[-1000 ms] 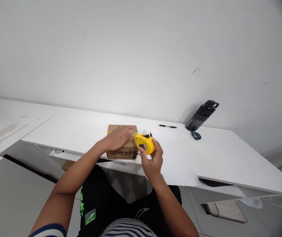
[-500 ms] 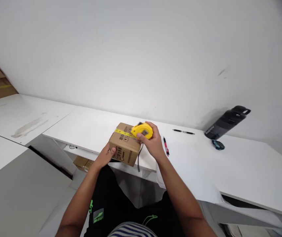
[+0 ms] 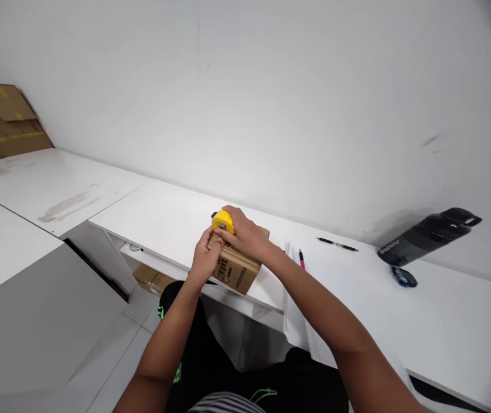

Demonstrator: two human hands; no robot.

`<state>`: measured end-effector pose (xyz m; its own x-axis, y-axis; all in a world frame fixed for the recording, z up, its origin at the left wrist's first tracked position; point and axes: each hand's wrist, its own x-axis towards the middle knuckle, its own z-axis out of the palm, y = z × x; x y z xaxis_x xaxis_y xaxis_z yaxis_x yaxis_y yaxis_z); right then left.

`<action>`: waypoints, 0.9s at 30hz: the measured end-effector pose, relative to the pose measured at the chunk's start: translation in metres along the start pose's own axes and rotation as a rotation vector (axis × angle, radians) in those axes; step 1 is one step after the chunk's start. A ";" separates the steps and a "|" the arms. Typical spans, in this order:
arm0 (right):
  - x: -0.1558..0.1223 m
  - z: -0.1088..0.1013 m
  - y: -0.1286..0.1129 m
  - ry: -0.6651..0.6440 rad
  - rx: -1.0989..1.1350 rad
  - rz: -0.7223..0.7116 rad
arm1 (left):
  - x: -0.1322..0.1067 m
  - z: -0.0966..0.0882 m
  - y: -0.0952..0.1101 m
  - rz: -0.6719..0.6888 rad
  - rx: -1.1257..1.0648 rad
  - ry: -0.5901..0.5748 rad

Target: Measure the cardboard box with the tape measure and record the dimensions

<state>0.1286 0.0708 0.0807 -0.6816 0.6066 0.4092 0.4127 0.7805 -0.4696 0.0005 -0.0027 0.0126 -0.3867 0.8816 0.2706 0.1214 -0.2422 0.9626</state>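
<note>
A small brown cardboard box (image 3: 239, 274) with dark print stands near the front edge of the white desk (image 3: 400, 310). My right hand (image 3: 245, 234) lies over the box's top, closed round a yellow tape measure (image 3: 222, 221) at the box's left end. My left hand (image 3: 205, 259) grips the box's near left corner, fingers curled against the tape measure. Much of the box's top is hidden under my right hand.
A red pen (image 3: 301, 258) and a sheet of paper (image 3: 297, 321) lie right of the box, a black pen (image 3: 338, 244) farther back. A dark bottle (image 3: 426, 236) with a small dark object (image 3: 404, 276) stands at right. Cardboard boxes (image 3: 2, 120) are stacked far left.
My right hand has carried the tape measure from the box's right side to its left end. My left hand has shifted up to the left corner. The view has swung leftward.
</note>
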 end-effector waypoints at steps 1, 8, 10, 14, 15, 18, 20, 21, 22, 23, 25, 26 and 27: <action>-0.002 -0.001 0.000 0.005 -0.001 0.002 | -0.001 0.002 0.002 -0.009 0.016 0.022; -0.050 -0.032 0.006 0.019 0.063 0.055 | -0.002 0.006 0.008 -0.077 0.049 0.075; -0.075 -0.044 0.016 0.041 0.096 0.098 | -0.003 0.005 0.007 -0.082 0.039 0.060; -0.120 -0.060 0.041 0.127 0.174 0.234 | -0.002 0.006 0.006 -0.061 0.040 0.062; -0.127 -0.062 0.047 0.135 0.198 0.262 | -0.001 0.007 0.007 -0.051 0.044 0.070; -0.137 -0.062 0.056 0.147 0.257 0.296 | 0.002 0.008 0.007 -0.036 0.071 0.094; -0.137 -0.060 0.059 0.163 0.258 0.282 | 0.004 0.008 0.006 -0.030 0.097 0.104; -0.136 -0.059 0.059 0.169 0.248 0.269 | 0.004 0.007 0.006 -0.027 0.106 0.105; -0.134 -0.057 0.059 0.174 0.238 0.256 | 0.005 0.007 0.005 -0.025 0.110 0.105; -0.133 -0.055 0.059 0.178 0.230 0.243 | 0.005 0.007 0.005 -0.023 0.109 0.107; -0.130 -0.053 0.058 0.176 0.226 0.224 | 0.005 0.008 0.003 -0.023 0.101 0.115; -0.129 -0.052 0.058 0.176 0.228 0.216 | 0.004 0.008 0.003 -0.023 0.096 0.120; -0.129 -0.051 0.057 0.176 0.229 0.212 | 0.004 0.008 0.003 -0.024 0.091 0.126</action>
<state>0.2710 0.0451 0.0412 -0.4724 0.7838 0.4031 0.3742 0.5924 -0.7135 0.0069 0.0038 0.0165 -0.5012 0.8276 0.2530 0.1911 -0.1793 0.9651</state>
